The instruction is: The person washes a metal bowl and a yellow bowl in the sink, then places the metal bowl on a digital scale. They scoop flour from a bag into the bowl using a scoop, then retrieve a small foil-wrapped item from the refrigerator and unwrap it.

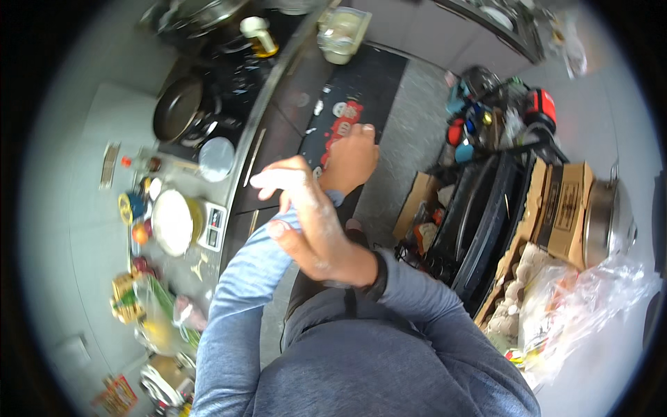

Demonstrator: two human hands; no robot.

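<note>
My left forearm, in a blue-grey sleeve [250,260], reaches forward. My left hand [349,156] is beyond the cuff with its back up and its fingers bent; their undersides are hidden, and no held object shows. Across that forearm lies my right hand [312,224], with pale smears on its skin and a black band at its wrist. Its thumb rests against the left sleeve while the fingers stick out past it, apart from the thumb. To the left, a white bowl [172,222] stands against a kitchen scale [213,227] on the counter.
A frying pan [178,108] rests by the black hob, near a round translucent lid [216,159]. Bagged vegetables [159,313] lie on the counter. A dark printed mat [365,78] covers part of the floor, with a lidded container [341,39] beyond. Cardboard boxes [565,208] and a pot [602,224] stand right.
</note>
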